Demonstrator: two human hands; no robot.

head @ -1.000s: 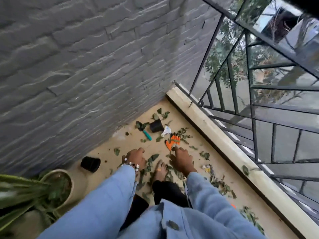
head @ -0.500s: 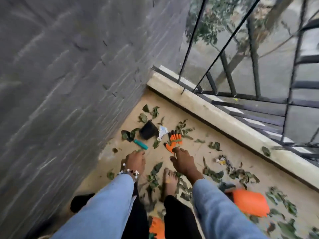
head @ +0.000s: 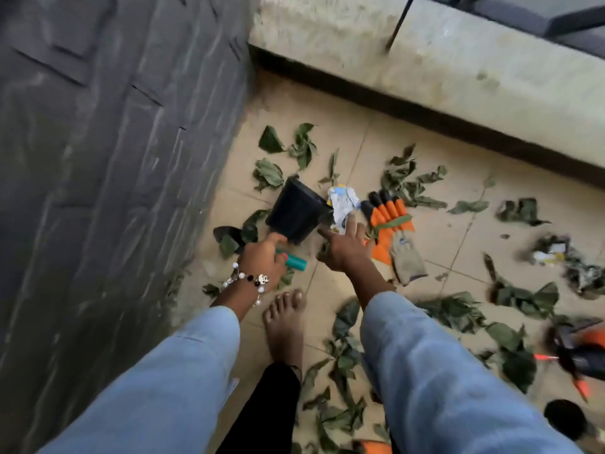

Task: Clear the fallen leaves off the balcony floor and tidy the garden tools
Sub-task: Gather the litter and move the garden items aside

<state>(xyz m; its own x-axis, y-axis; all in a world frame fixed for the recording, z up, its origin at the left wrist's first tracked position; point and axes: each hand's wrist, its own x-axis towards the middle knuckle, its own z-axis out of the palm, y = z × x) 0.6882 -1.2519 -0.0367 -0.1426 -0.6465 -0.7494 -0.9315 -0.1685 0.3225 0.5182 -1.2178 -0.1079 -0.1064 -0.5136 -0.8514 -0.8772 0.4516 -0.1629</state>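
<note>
Black pot (head: 296, 213) looks matt plastic.

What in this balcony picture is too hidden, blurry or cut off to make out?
- Teal-handled tool, head view: the left hand covers most of the handle; leaves hide its dark blade.
- Crumpled wrapper: print too blurred to read.
- Orange and black item: blurred and cut by the right edge.
- Right hand: its palm side is hidden; whether it touches the wrapper is unclear.
</note>
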